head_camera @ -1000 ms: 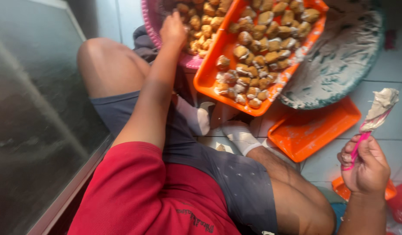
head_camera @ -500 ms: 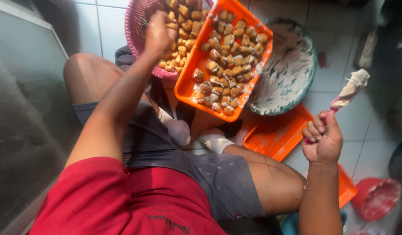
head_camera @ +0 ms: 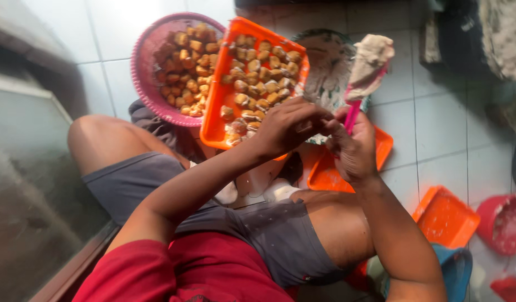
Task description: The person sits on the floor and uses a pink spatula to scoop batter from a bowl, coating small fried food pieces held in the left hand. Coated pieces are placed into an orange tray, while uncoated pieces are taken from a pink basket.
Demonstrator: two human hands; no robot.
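Note:
My left hand [head_camera: 286, 127] is closed around a small fried piece that its fingers mostly hide, and it is held up against my right hand [head_camera: 354, 150]. My right hand grips a pink-handled spatula [head_camera: 369, 62], upright, its blade loaded with pale grey paste. Behind the hands an orange tray [head_camera: 219, 120] holds several browned fried pieces. A pink basket [head_camera: 149, 92] to its left holds more of them. A patterned bowl [head_camera: 325, 47] smeared with the paste sits behind the spatula.
I sit on a white tiled floor with bare knees apart. An empty orange tray [head_camera: 330, 176] lies under my hands and another [head_camera: 445, 217] at the right. A red bowl [head_camera: 501, 223] sits far right. A dark glass panel [head_camera: 29, 184] runs along the left.
My left hand left the pink basket and came back to meet my right hand. My right hand, with the spatula, moved left and in towards the trays.

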